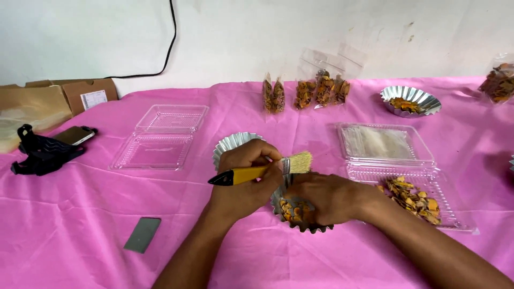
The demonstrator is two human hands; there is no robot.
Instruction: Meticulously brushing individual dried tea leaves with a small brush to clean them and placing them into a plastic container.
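Dried orange pieces: most sit loose in the open clear clamshell, right on the pink bench. Small packets stand filled, far centre. Near-centre foil tin holds a few pieces under the right hand, grip unclear. Left hand is closed around the yellow-handled brush. Looks midway.

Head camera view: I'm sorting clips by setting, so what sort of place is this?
Probably a small home or workshop packing table, not a factory. A pink cloth covers the table, with clear plastic boxes, small filled bags and fluted foil cups of orange-brown pieces set against a plain white wall.
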